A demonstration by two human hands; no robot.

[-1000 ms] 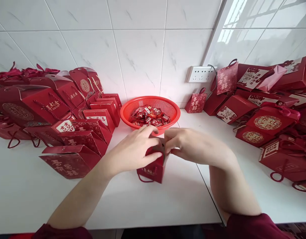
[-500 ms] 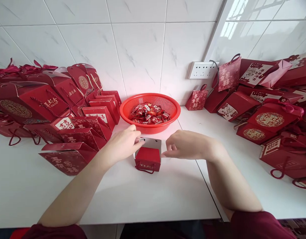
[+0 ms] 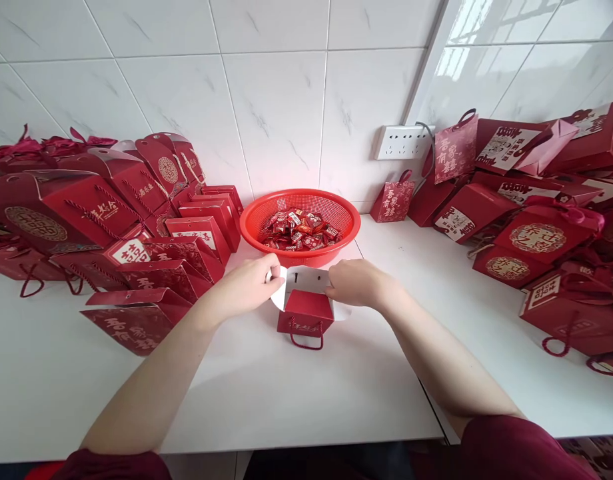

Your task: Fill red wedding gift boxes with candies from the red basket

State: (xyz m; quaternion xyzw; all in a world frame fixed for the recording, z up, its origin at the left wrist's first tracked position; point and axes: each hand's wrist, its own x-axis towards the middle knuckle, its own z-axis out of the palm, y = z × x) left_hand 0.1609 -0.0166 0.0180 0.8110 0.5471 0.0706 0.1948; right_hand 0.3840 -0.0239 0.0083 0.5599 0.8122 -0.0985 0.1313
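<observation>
A small red gift box (image 3: 305,323) with a red rope handle stands on the white table in front of me, its top flaps opened and their white insides showing. My left hand (image 3: 251,283) pinches the white flap at the box's left. At the back right corner, my right hand (image 3: 354,283) is closed on the box's edge, its fingertips partly hidden. Just behind the box sits a red plastic basket (image 3: 300,258) holding many red-wrapped candies (image 3: 301,230).
Upright red gift boxes (image 3: 136,323) line the left side, with larger boxes (image 3: 94,203) behind. More red boxes (image 3: 539,230) are piled at right. A small gift bag (image 3: 392,200) stands below a power strip (image 3: 404,143) on the tiled wall.
The box has shifted slightly right and its side flaps are now folded outward. My right hand has moved in from beside the box onto its back right edge.
</observation>
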